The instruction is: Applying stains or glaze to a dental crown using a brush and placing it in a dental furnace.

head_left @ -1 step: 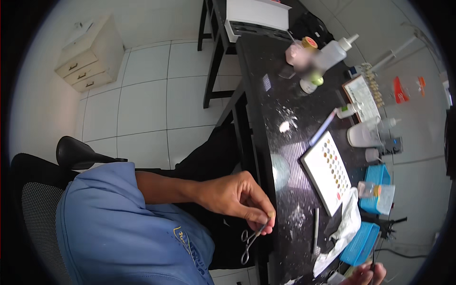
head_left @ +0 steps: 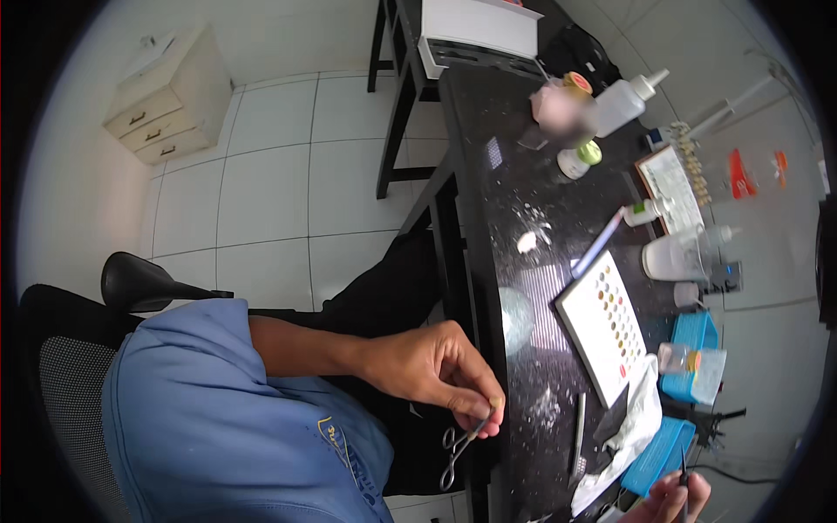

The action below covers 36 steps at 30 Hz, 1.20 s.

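Observation:
My left hand [head_left: 440,375] is closed at the desk's near edge, thumb and fingers pinching the tip end of a small metal clamp with scissor-like ring handles [head_left: 452,458]. The clamp's rings hang below the fingers. What else sits between the fingertips is too small to make out. At the lower right, my right hand [head_left: 670,501] is partly cut off by the picture's edge. Its fingers are closed on a thin dark pointed tool [head_left: 683,471], held upright and apart from the left hand. A blue basket [head_left: 654,462] is just behind it.
On the black desk [head_left: 532,366] lie a white board with rows of small round pieces [head_left: 593,336], a metal rod [head_left: 579,427], a white cloth [head_left: 632,427] and white powder [head_left: 547,408]. Bottles [head_left: 619,109] and a plastic jug [head_left: 671,257] stand farther back. A drawer cabinet [head_left: 170,105] stands far left.
The desk and its things have shifted slightly in the picture. The right hand's tool shows more clearly, its tip a little higher. The left hand keeps its pinch on the clamp.

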Motion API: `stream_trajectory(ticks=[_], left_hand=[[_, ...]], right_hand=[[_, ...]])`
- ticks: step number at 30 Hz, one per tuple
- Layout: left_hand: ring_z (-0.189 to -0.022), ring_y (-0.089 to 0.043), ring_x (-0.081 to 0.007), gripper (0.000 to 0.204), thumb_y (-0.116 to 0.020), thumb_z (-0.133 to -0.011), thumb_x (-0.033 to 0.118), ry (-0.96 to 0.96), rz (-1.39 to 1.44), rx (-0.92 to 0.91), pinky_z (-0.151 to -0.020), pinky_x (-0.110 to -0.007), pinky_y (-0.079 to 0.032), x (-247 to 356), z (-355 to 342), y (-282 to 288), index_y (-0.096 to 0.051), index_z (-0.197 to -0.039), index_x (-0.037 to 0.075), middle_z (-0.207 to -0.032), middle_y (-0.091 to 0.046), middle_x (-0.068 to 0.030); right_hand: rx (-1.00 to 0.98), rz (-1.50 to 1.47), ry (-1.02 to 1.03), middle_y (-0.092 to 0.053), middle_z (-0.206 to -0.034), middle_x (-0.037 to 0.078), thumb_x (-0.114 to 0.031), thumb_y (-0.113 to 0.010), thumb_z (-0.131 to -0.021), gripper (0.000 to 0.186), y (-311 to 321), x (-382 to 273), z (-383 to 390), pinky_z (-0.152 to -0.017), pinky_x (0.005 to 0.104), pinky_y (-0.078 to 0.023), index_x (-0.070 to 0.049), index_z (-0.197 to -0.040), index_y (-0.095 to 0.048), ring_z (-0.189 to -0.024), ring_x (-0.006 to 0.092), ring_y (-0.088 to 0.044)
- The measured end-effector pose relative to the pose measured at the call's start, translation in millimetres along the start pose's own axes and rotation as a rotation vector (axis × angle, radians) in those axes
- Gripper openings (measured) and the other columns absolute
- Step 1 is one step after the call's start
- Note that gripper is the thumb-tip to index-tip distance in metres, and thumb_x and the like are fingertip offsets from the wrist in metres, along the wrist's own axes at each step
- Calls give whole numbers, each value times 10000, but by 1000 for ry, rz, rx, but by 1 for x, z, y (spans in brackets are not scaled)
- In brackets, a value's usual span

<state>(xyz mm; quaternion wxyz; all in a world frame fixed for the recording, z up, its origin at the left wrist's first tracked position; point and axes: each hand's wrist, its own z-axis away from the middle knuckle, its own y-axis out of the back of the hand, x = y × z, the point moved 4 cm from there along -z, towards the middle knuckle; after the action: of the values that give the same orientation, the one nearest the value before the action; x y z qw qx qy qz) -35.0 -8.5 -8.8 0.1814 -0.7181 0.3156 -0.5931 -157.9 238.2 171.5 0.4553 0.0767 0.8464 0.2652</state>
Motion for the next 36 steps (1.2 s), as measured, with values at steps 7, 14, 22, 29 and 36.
stream_trajectory(ticks=[7, 14, 22, 29, 36], left_hand=[[-916, -702, -209, 158, -639, -908, 27, -145, 50, 7, -810, -271, -575, 6, -3, 22, -690, -1038, -47, -1011, -708, -166], [-925, -698, -210, 165, -648, -903, 31, -213, 47, 1, -817, -283, -571, 16, -11, 44, -694, -1044, -41, -1035, -704, -176], [-887, -694, -132, 179, -649, -916, 71, -231, 23, -5, -791, -227, -550, 29, -22, 45, -696, -1061, -23, -1009, -722, -115], [-980, -689, -247, 134, -614, -917, -9, 13, 151, 2, -859, -334, -566, 33, -23, 46, -704, -998, -68, -1064, -699, -184], [-1034, -673, -270, 137, -606, -921, -10, 81, 224, 18, -913, -361, -547, 32, -23, 45, -703, -999, -67, -1067, -699, -180]], right_hand=[[-240, -253, -123, -625, -889, 157, -89, -566, -956, 142, -95, 32, -79, -721, 313, -516, 27, -1023, -517, -774, 200, -607], [-357, -262, -188, -649, -890, 159, -55, -596, -928, 111, -138, 55, -115, -766, 334, -550, 25, -998, -562, -776, 214, -637], [-453, -262, -184, -684, -912, 242, -122, -647, -905, 172, -160, 53, -124, -771, 311, -542, 24, -955, -571, -824, 247, -674], [-557, -230, -167, -686, -1001, 263, -120, -666, -899, 173, -171, 48, -127, -782, 297, -531, 20, -965, -588, -848, 220, -675], [-607, -176, -112, -680, -1041, 251, -81, -652, -907, 146, -171, 50, -126, -825, 306, -535, 34, -974, -591, -945, 235, -674]])
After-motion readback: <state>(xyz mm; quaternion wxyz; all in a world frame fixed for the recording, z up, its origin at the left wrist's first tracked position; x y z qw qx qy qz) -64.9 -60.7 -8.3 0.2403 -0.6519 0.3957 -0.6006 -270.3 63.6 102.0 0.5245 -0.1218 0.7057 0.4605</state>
